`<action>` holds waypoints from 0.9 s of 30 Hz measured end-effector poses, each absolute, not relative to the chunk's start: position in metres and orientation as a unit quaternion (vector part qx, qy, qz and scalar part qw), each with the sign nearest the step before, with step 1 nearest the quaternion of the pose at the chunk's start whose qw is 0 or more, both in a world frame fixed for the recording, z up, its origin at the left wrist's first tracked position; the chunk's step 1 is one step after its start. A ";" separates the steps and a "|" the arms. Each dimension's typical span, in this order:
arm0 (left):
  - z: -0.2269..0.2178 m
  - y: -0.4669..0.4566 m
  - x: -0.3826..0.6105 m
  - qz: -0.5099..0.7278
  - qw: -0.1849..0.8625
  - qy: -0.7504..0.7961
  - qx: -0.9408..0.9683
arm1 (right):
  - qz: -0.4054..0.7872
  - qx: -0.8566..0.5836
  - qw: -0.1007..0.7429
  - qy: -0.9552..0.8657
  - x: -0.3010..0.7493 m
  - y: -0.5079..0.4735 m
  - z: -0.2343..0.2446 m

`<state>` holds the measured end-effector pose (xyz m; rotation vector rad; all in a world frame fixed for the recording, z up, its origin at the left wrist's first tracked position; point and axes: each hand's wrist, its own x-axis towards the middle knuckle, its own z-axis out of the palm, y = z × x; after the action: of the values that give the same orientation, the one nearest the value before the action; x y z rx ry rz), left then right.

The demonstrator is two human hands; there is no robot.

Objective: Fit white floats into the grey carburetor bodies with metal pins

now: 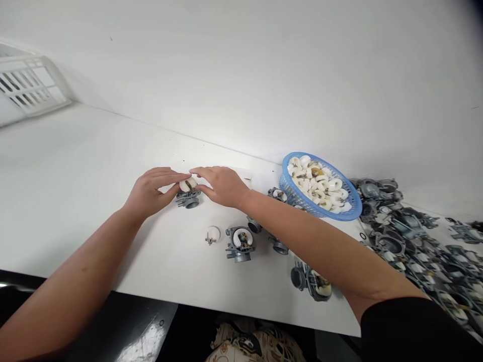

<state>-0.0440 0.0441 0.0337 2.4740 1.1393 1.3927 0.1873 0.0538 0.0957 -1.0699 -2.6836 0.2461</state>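
A small grey carburetor (188,200) sits on the white table with a white float (185,185) on top. My left hand (156,188) has its fingers and thumb closed on the float from the left. From the right, my right hand (222,185) holds the same float between its fingertips and thumb. The fingertips partly cover it. Nearer me, a loose float with a small metal piece (212,235) lies on the table. Beside that, another carburetor (240,245) stands with its white float showing.
A blue basket (320,213) full of white floats stands by the wall. More carburetors lie under my right forearm, one near the front edge (311,280). A large pile of carburetors (411,241) fills the right side. A white slotted crate (32,90) is at far left.
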 end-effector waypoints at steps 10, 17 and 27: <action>0.055 0.032 -0.048 0.375 0.218 0.418 0.798 | 0.136 -0.378 0.132 -0.906 0.190 0.057 0.089; 0.050 0.033 -0.045 0.339 0.232 0.473 0.780 | 0.196 -0.349 0.165 -0.902 0.193 0.060 0.085; 0.048 0.033 -0.043 0.321 0.225 0.485 0.782 | 0.171 -0.304 0.225 -0.910 0.189 0.062 0.079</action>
<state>-0.0432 0.0334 0.0483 2.1560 1.3378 0.8861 0.1894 0.0616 0.0791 -0.8386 -2.5097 0.4727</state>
